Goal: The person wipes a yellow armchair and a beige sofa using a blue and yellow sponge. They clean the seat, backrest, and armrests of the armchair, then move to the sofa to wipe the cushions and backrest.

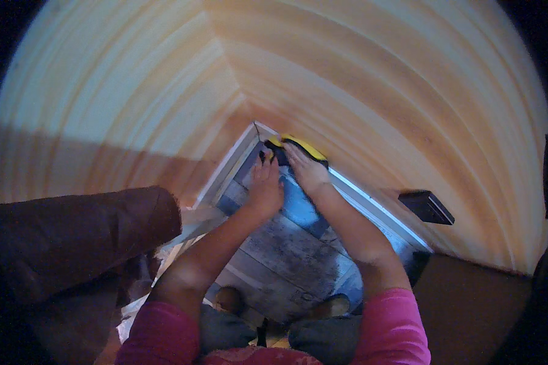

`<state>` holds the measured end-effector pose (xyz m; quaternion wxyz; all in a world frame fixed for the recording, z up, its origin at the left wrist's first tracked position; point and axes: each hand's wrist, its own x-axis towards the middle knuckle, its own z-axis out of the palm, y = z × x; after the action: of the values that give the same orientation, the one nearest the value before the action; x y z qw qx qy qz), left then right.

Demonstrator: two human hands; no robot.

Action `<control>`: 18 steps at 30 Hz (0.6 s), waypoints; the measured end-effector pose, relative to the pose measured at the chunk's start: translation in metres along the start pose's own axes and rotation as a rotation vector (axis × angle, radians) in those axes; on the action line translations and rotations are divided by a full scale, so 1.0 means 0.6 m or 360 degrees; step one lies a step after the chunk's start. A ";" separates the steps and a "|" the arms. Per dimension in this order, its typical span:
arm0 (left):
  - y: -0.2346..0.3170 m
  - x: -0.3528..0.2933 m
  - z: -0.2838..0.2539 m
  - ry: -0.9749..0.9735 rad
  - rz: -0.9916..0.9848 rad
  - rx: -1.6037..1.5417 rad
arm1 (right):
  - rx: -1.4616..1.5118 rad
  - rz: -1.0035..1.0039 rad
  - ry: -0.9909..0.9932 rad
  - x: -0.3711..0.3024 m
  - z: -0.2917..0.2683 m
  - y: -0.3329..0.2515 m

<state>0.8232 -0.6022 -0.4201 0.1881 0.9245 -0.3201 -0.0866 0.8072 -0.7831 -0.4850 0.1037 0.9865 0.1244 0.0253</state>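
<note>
Low in the corner, against the right-hand skirting board, is a yellow-and-black tool [313, 152] whose exact kind I cannot make out. My right hand [307, 172] lies over it, fingers pointing along its length into the corner; the thumb is hidden. Beside it, my left hand [266, 188] reaches forward with its fingers curled at a small black-and-yellow part at the tool's near-left end. Whether that part belongs to the same tool is unclear. Both arms are stretched out in front of me.
White skirting board [377, 208] runs along both walls, which have orange-and-cream wavy stripes. Grey-blue wood-look flooring [286, 252] lies below my hands. A brown padded armrest [91, 225] stands on the left. A dark box [427, 207] is on the right wall, above a brown surface [469, 298].
</note>
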 end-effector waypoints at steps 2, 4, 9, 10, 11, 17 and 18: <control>-0.037 0.006 0.005 0.0083 -0.0081 -0.0021 | -0.0333 -0.0115 -0.0019 0.095 0.010 -0.043; -0.057 0.015 0.005 0.0073 -0.0156 -0.0147 | -0.0347 -0.0116 -0.0181 0.147 -0.043 -0.063; -0.009 0.020 0.015 -0.0001 -0.0024 -0.0183 | -0.0409 -0.0207 -0.0141 0.060 -0.039 0.001; 0.013 0.014 0.024 -0.0070 0.0052 -0.0181 | -0.0310 -0.0140 0.0003 0.014 -0.002 0.015; 0.009 0.003 0.023 -0.0132 0.0075 -0.0131 | -0.0150 -0.0139 -0.0006 -0.005 -0.019 0.007; 0.121 -0.012 0.040 -0.0391 0.0495 -0.0365 | 0.0187 0.0028 -0.0389 -0.248 -0.063 0.066; 0.149 -0.021 0.051 -0.0462 0.0518 -0.0391 | 0.0192 0.0068 -0.0465 -0.291 -0.061 0.078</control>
<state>0.7545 -0.6681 -0.4116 0.2625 0.8088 -0.4755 -0.2252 0.6468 -0.8636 -0.4435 0.0607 0.9865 0.0883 -0.1239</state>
